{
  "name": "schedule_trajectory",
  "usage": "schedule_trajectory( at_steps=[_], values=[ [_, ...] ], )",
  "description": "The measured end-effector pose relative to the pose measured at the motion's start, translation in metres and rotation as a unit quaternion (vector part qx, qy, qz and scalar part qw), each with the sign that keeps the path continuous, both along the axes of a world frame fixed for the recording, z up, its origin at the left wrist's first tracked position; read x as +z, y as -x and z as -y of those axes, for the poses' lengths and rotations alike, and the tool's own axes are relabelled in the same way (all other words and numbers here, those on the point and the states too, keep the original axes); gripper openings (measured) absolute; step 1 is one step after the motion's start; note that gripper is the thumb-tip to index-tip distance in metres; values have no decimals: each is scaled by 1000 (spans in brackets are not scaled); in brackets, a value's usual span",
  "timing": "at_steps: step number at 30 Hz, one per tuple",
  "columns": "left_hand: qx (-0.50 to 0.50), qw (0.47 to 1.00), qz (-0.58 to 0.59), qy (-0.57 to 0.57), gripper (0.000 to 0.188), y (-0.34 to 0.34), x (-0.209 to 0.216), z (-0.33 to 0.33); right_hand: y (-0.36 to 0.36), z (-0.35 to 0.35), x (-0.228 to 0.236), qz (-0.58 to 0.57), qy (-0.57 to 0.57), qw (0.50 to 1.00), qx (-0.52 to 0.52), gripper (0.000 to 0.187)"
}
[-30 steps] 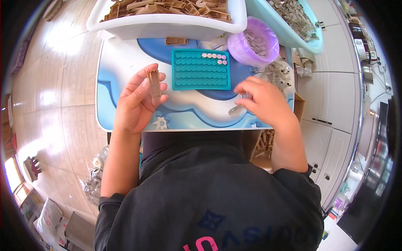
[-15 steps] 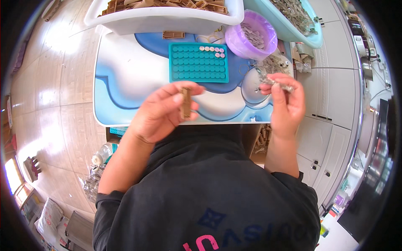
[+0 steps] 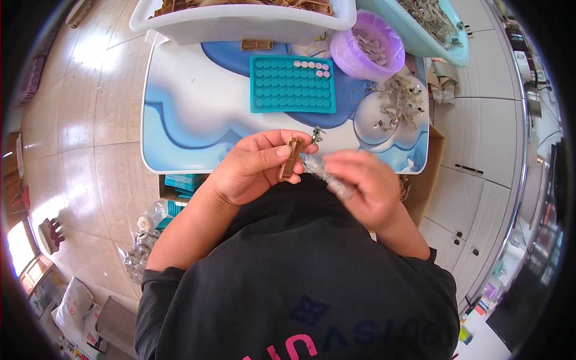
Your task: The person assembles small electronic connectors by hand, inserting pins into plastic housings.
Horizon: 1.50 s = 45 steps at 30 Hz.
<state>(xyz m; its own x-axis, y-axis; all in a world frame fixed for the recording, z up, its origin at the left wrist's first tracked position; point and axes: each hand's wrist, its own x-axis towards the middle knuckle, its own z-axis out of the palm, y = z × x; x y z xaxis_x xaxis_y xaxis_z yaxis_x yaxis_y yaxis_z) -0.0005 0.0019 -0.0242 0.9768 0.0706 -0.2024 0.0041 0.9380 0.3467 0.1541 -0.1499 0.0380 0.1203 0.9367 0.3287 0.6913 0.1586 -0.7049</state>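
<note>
My left hand [image 3: 249, 165] pinches a narrow brown plastic casing [image 3: 290, 159] between thumb and fingers, its hollow side showing, in front of my chest. At those fingertips a small metallic part [image 3: 317, 134] sticks up; which hand bears it is hard to tell. Close by on the right, my right hand [image 3: 373, 187], smeared by motion, holds a pale grey coiled wire bundle [image 3: 326, 174] along its thumb side. A teal tray [image 3: 293, 90] of round slots lies beyond on the table, with several pinkish-white discs in its far right corner.
A white tub [image 3: 252, 30] heaped with brown casings stands at the back. Next to it are a purple lined basin [image 3: 363, 63] of small pale pieces and a light-blue tub [image 3: 459, 54] of wire bundles. A loose casing [image 3: 257, 45] and a wire pile [image 3: 401, 102] lie on the table [image 3: 198, 99].
My right hand has swung left and down with the wire bundle, close beside my left hand. The casing has shifted slightly right and tilted. The view has moved a little.
</note>
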Motion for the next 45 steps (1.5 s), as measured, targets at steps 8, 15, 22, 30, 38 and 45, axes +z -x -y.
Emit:
schedule_trajectory(
  at_steps=[8,15,22,30,38,45],
  values=[
    [-8,1000,15,23,35,2,-2,3,-8,-25,-23,-54,-55,994,-84,16],
    [12,999,-32,-17,35,0,4,6,-6,-24,-22,-69,-64,991,-94,13],
    [51,997,-48,-41,38,-3,9,11,8,-31,-28,-101,-64,989,-90,12],
    [51,995,-64,-48,38,-3,12,12,10,-37,-30,-73,-75,988,-117,13],
    [79,986,-111,-96,37,-5,13,17,7,-40,-29,40,-79,992,-92,12],
    [93,980,-134,-111,37,-5,16,19,14,-35,-34,-4,-90,988,-124,14]
  ],
)
